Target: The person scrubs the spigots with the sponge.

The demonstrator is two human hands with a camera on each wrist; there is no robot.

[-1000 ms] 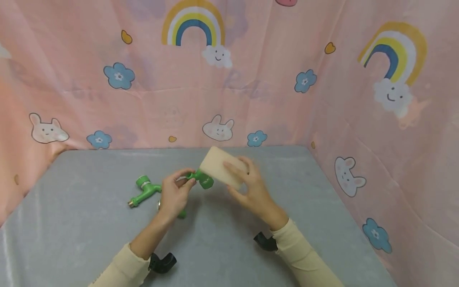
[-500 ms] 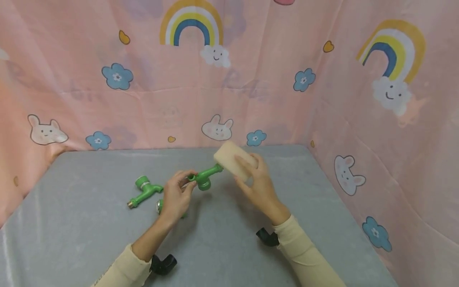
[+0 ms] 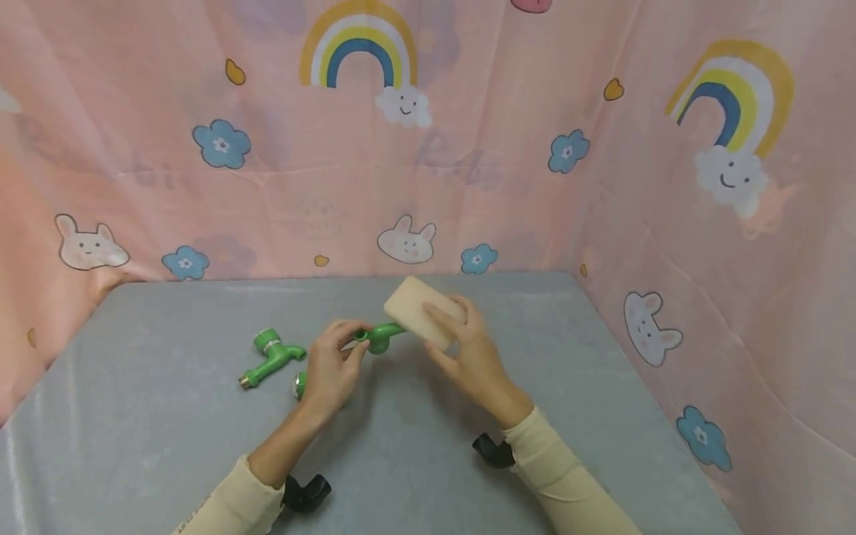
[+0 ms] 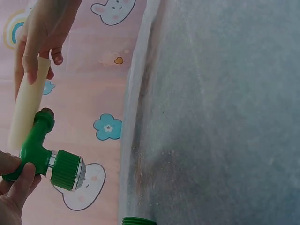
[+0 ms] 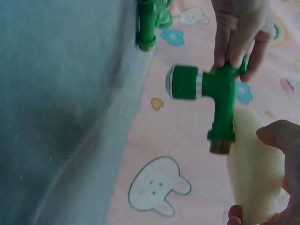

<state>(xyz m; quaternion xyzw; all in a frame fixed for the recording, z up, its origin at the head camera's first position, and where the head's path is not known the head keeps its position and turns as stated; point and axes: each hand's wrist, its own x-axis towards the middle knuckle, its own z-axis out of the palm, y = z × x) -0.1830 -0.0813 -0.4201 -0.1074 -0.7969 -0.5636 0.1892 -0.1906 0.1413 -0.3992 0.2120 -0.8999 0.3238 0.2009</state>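
Note:
My left hand point(image 3: 331, 368) pinches a green plastic tap point(image 3: 379, 339) by its spout end, above the table. The tap has a ribbed green knob point(image 4: 65, 171) and a brass-coloured threaded end point(image 5: 220, 146). My right hand point(image 3: 478, 364) grips a cream-coloured sponge point(image 3: 414, 306), thumb on one side and fingers on the other. In the right wrist view the sponge's face lies along the tap's body, near the threaded end. From the head view the sponge covers that end.
Another green tap point(image 3: 273, 358) lies on the grey-covered table point(image 3: 167, 431), left of my left hand. A further green tap point(image 3: 299, 385) is partly hidden behind that hand. Black curved pieces point(image 3: 306, 493) sit at both sleeves. A pink printed curtain point(image 3: 281, 200) encloses the back and sides.
The sponge slid right and up toward the tap's threaded end, then came back left and down over it. The tap's body tilted and turned a little in my left hand.

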